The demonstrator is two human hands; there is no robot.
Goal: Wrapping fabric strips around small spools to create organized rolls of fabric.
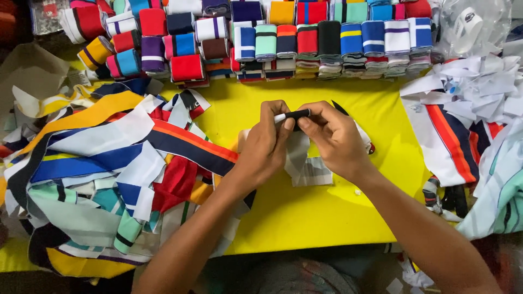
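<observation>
Two bare forearms come in from the lower edge of the head view and end in the left hand (pixel 265 142) and the right hand (pixel 336 139). No sleeve, cuff, glove, watch, bracelet or ring shows on either arm or hand. The fingernails are short and unpainted. Beneath the left hand, at the frame's bottom edge, a blurred patterned garment in grey-green covers the lap.
</observation>
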